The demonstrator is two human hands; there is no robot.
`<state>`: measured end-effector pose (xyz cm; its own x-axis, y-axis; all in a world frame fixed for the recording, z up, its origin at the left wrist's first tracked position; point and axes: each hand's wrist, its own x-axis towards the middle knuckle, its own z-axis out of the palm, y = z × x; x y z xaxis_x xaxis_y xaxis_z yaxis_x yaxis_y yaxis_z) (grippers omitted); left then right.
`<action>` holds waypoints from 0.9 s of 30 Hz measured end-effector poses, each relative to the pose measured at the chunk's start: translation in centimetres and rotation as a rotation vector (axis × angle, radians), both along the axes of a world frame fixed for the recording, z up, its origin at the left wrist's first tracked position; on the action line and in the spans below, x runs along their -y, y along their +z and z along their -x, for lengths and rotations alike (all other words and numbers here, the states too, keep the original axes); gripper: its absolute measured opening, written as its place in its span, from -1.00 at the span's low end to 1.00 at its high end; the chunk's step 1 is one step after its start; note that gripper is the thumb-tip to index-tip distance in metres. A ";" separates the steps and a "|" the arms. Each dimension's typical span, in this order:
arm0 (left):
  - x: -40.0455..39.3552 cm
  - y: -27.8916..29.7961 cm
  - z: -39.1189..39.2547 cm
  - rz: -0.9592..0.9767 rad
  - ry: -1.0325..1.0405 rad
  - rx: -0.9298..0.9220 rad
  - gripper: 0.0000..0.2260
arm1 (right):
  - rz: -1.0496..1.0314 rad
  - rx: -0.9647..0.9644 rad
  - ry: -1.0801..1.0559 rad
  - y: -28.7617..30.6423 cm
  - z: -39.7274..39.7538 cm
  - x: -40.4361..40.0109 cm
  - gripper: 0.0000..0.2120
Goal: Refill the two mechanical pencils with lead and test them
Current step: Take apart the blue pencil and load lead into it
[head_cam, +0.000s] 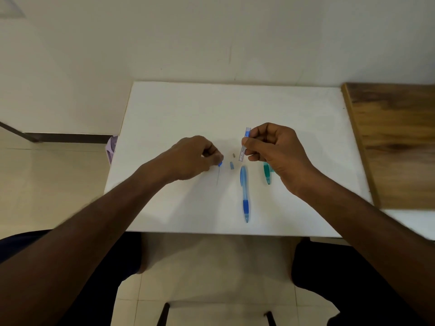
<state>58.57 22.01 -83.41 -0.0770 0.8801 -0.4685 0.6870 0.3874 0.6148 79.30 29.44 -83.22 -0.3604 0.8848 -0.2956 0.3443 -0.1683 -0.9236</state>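
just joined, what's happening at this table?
A person seated at a white table is partway through refilling mechanical pencils. The right hand holds a clear lead case upright, above the table. The left hand pinches a small blue piece, with a thin lead just below it on the table. The blue pencil lies untouched between the hands, a small blue cap near its top end. The green pencil lies partly hidden under the right hand.
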 end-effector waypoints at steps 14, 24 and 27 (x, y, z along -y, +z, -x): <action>0.7 1.3 1.7 -0.273 -0.231 -0.033 -0.84 | -0.110 0.185 0.094 0.2 1.7 -0.4 -0.85; 0.7 1.6 3.1 -0.192 0.001 -0.172 -0.82 | -0.122 0.633 0.374 -3.5 3.2 3.1 -0.63; 0.6 1.4 2.9 -0.192 0.008 -0.165 -0.83 | -0.159 0.674 0.338 -3.6 3.1 2.6 -0.62</action>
